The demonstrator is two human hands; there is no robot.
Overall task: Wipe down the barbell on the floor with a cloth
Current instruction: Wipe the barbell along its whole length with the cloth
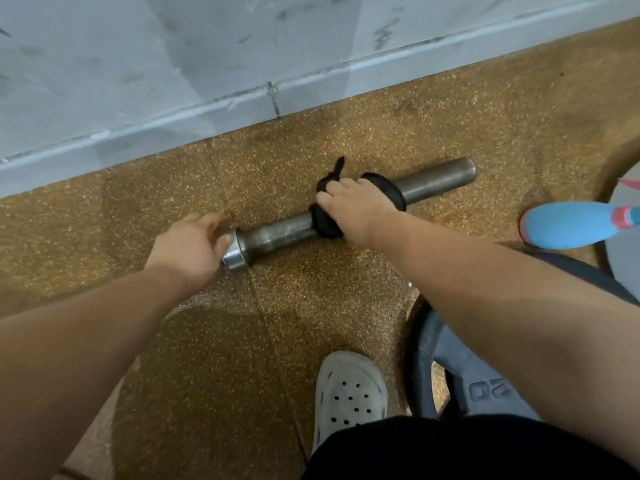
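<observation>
A grey steel barbell sleeve (436, 180) lies on the speckled brown floor, running from lower left to upper right, with a shiny collar (234, 252) at its left end. A black cloth (388, 190) is wrapped around the middle of the sleeve. My right hand (356, 207) is closed over the cloth and the bar. At the collar end, my left hand (188, 245) rests on the barbell with fingers curled over it; the bar beyond the collar is hidden under that hand.
A grey tiled wall (173, 64) runs along the far side, close behind the barbell. A blue spray bottle (568, 223) lies at the right on a grey plate. A black weight plate (450, 368) marked 20 lies at lower right beside my white clog (349, 389).
</observation>
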